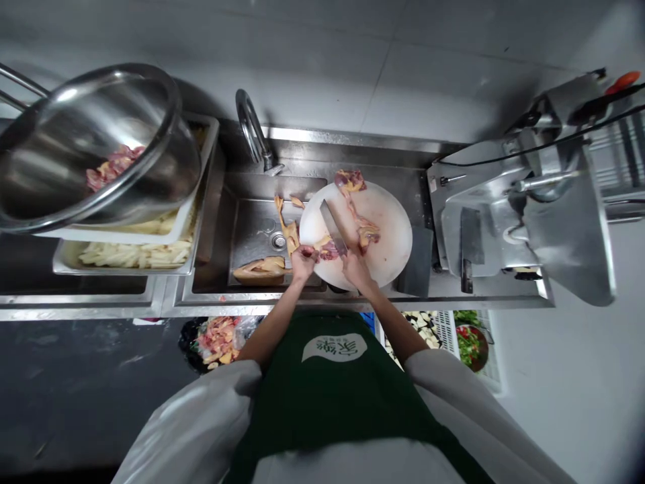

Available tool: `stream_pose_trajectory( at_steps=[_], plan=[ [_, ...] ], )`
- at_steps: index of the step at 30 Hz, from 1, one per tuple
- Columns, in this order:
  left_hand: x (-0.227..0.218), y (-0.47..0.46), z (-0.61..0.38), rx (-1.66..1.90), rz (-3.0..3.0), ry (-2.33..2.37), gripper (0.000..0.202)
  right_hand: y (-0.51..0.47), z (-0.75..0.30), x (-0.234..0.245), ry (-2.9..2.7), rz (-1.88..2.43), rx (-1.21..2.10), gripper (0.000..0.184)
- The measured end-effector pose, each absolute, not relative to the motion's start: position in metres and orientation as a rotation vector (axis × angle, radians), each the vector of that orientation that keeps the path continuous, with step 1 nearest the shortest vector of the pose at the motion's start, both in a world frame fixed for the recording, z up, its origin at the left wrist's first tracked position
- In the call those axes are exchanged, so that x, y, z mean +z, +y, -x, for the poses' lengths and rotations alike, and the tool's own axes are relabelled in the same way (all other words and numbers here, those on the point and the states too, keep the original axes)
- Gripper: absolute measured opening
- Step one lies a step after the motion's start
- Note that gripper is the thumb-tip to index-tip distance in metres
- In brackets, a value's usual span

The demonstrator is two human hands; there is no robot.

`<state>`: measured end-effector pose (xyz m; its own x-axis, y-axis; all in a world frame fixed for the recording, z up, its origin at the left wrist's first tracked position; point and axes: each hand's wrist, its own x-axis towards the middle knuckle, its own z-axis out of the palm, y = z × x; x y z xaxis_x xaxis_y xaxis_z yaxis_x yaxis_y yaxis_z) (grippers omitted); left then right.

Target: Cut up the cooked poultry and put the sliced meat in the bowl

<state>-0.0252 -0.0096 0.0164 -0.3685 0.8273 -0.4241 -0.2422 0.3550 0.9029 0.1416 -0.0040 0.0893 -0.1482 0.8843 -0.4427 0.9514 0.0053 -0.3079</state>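
While the left hand (304,259) pinches a piece of raw meat (328,251) at the near edge of the round board (390,232), the right hand (355,267) is clenched round the handle of a knife (332,227). Its blade slants up and left over the board, just beside the meat. A carcass (363,228) lies farther back on the board, which rests over the sink (252,222). A bowl (75,134) sits well to the left, above trays (136,255).
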Motion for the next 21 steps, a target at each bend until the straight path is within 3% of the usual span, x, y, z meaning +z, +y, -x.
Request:
stream_pose_trajectory(
  at_steps=[10, 16, 21],
  plan=[
    [0.014, -0.012, 0.024, 1.298, -0.514, 1.533, 0.020, -0.034, -0.201, 0.106, 2.140, -1.906, -0.830, 0.025],
    [0.011, -0.014, 0.023, 1.316, -0.515, 1.534, 0.018, -0.014, -0.168, 0.137, 2.408, -2.270, -0.544, 0.044],
    [0.008, -0.015, 0.023, 1.306, -0.590, 1.532, 0.014, -0.009, -0.130, 0.107, 2.213, -2.076, -0.858, 0.038]
  ],
)
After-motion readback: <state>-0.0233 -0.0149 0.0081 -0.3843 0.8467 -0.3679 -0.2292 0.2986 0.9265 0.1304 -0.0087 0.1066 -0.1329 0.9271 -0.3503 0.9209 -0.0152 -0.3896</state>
